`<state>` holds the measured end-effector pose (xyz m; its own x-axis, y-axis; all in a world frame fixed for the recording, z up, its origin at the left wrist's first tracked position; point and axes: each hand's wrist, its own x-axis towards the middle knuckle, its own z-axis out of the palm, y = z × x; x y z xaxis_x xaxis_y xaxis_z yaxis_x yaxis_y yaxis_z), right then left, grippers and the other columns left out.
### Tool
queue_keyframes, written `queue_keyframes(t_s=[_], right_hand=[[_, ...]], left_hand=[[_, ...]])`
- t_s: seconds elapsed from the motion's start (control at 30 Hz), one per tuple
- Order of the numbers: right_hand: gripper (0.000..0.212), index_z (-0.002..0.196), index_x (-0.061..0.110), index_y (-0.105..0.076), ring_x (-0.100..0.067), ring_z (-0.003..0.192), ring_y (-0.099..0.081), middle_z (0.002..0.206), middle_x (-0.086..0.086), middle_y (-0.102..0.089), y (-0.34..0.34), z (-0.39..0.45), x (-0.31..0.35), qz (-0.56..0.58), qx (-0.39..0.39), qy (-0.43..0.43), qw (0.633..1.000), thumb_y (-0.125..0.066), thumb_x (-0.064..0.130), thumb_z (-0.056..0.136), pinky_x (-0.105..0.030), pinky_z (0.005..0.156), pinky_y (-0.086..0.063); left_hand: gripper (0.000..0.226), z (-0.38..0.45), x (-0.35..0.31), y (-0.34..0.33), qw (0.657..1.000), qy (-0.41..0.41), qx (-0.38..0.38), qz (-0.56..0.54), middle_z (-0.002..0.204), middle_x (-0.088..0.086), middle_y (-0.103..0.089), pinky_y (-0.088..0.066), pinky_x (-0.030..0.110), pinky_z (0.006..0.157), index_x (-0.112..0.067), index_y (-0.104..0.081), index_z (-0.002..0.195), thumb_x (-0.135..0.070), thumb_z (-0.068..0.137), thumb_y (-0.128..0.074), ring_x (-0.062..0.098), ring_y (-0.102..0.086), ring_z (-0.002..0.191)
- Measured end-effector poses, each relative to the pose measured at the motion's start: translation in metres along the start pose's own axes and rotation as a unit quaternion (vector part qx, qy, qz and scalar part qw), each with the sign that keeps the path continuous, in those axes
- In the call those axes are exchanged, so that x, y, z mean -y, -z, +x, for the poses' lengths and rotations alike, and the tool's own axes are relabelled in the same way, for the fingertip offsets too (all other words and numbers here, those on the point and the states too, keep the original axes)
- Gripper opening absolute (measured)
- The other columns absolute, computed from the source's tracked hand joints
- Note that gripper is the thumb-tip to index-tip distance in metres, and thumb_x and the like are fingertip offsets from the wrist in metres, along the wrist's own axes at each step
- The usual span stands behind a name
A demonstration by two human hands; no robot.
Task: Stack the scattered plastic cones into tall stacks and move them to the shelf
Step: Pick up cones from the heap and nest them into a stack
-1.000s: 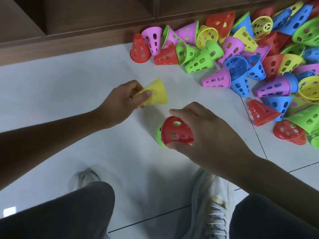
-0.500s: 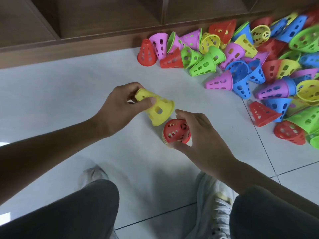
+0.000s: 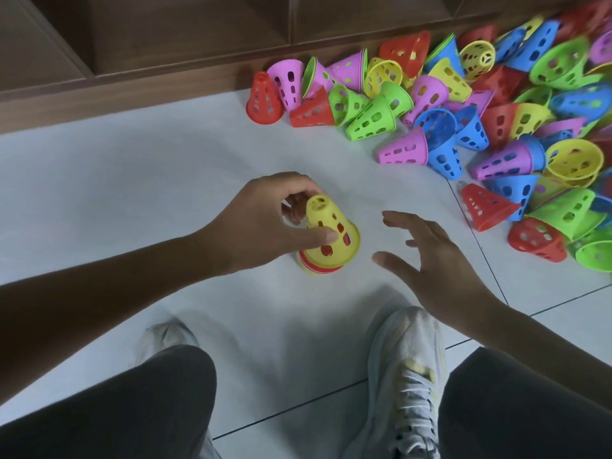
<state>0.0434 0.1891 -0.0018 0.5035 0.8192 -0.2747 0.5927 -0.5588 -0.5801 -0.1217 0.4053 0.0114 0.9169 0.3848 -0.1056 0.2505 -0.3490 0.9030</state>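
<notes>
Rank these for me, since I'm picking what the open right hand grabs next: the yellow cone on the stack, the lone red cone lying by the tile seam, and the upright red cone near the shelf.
From the right hand:
1. Yellow cone, just to its left, held by the left hand.
2. Lone red cone, on its side to the right.
3. Upright red cone, far ahead by the shelf.

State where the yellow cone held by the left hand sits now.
In the head view, the yellow cone sits upright atop a short stack on the white floor, gripped by the left hand.

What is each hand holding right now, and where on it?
Left hand pinches the yellow cone by its side wall, atop the stack. Right hand holds nothing.
</notes>
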Motion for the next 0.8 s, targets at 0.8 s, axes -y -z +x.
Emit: queue_keyframes(t_s=[0.8], right_hand=[[0.06, 0.144, 0.021, -0.045, -0.027, 0.138, -0.032, 0.15, -0.008, -0.04, 0.041, 0.115, -0.046, -0.15, -0.068, 0.027, 0.986, -0.069, 0.033, 0.09, -0.037, 0.11, -0.031]], left_hand=[[0.039, 0.08, 0.062, 0.058, 0.989, 0.028, -0.091, 0.113, 0.112, -0.007, -0.058, -0.056, 0.03, 0.077, -0.027, -0.064, 0.114, -0.044, 0.082, -0.08, 0.01, -0.059, 0.095]])
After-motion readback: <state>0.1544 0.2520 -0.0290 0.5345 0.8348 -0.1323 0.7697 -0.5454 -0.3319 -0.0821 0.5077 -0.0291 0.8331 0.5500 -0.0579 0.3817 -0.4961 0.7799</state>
